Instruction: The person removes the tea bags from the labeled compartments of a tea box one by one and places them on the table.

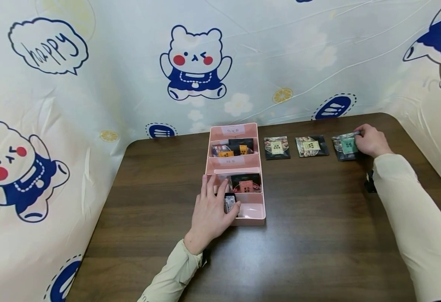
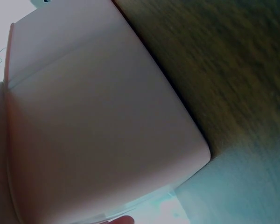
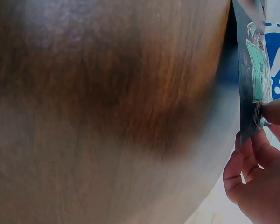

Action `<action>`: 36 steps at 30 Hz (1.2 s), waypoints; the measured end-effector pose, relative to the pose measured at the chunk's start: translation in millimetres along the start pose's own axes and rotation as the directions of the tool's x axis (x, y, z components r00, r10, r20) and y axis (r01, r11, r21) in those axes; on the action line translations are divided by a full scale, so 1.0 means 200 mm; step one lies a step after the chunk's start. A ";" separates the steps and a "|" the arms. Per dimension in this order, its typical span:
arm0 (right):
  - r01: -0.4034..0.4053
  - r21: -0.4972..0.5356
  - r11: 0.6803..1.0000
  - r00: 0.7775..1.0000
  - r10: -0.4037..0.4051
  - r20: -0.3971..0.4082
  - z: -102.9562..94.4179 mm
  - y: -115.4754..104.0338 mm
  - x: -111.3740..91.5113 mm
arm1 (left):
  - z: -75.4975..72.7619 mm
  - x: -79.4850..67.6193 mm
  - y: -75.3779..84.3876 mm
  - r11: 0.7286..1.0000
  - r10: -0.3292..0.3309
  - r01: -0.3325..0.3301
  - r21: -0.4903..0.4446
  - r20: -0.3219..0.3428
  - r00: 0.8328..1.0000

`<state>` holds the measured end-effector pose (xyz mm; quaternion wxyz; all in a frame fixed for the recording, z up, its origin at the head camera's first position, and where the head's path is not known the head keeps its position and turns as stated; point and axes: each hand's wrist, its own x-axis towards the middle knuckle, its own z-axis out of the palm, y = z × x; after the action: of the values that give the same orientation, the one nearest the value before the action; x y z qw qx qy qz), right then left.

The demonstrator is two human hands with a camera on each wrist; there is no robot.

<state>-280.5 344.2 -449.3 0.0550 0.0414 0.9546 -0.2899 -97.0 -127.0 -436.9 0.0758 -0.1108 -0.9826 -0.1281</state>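
At the far right of the table, my right hand pinches the right edge of a dark sachet with a green label. Seen from the right wrist, thumb and fingers grip one end of this sachet, which stands nearly edge-on. My left hand rests over the left side of a long pink divided box, fingers extended and thumb across the front compartment. Beneath it, a sachet with a pale label is partly hidden. The left wrist view shows the pink box's side wall close up.
Right of the box, two sachets, one with a pale green label and one with a yellowish label, lie in a row. Inside the box are sachets with orange labels and a red-labelled sachet. A printed curtain borders the wooden table.
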 end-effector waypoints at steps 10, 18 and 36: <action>-0.051 -0.031 0.998 0.999 0.051 0.011 0.02 -0.01 0.01 | -0.01 0.00 0.00 1.000 -0.003 0.003 -0.009 0.005 1.000; -0.100 -0.042 0.994 0.995 0.101 0.013 0.02 -0.02 0.01 | 0.01 0.00 -0.01 1.000 0.019 -0.019 0.002 -0.028 0.999; -0.070 -0.064 0.995 0.998 0.070 0.003 0.03 -0.01 0.01 | 0.00 0.00 0.00 1.000 0.018 -0.017 0.018 -0.027 0.999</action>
<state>-282.5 339.5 -453.8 0.0691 0.0723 0.9611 -0.2573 -97.1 -127.8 -437.4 0.0913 -0.1169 -0.9816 -0.1203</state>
